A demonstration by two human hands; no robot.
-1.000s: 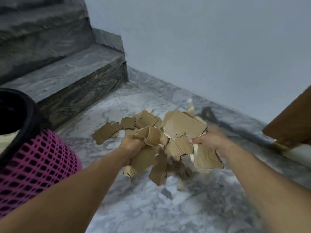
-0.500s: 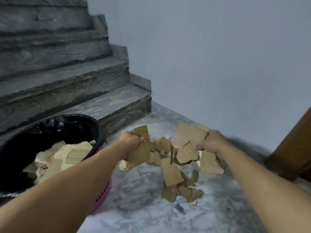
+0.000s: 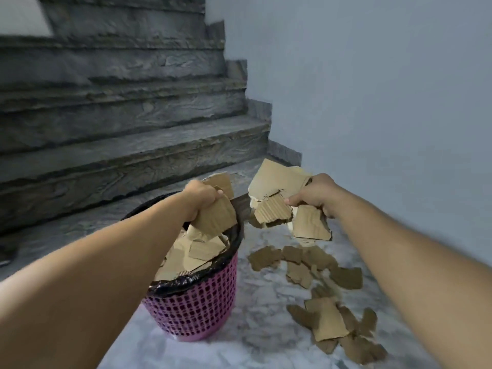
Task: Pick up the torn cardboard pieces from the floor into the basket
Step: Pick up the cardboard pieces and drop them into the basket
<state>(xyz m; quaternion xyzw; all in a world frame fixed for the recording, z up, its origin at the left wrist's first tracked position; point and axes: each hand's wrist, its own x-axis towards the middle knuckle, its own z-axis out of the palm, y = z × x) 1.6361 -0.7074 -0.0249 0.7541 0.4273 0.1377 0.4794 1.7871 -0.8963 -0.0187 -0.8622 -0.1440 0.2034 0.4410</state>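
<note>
While over basket (image 3: pixel 197 310), L fingers (image 3: pixel 213 196) clutch cardboard pcs (image 3: pixel 215 219).

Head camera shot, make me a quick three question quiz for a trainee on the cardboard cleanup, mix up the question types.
1. True or false: the left hand grips cardboard above the basket.
2. Where is the right hand with its cardboard? A) over the basket B) right of the basket, above the floor C) resting on the stairs
3. Fill in: loose cardboard pieces lie on the ____ right of the basket.

Key: 1 true; 2 B; 3 floor.
</note>
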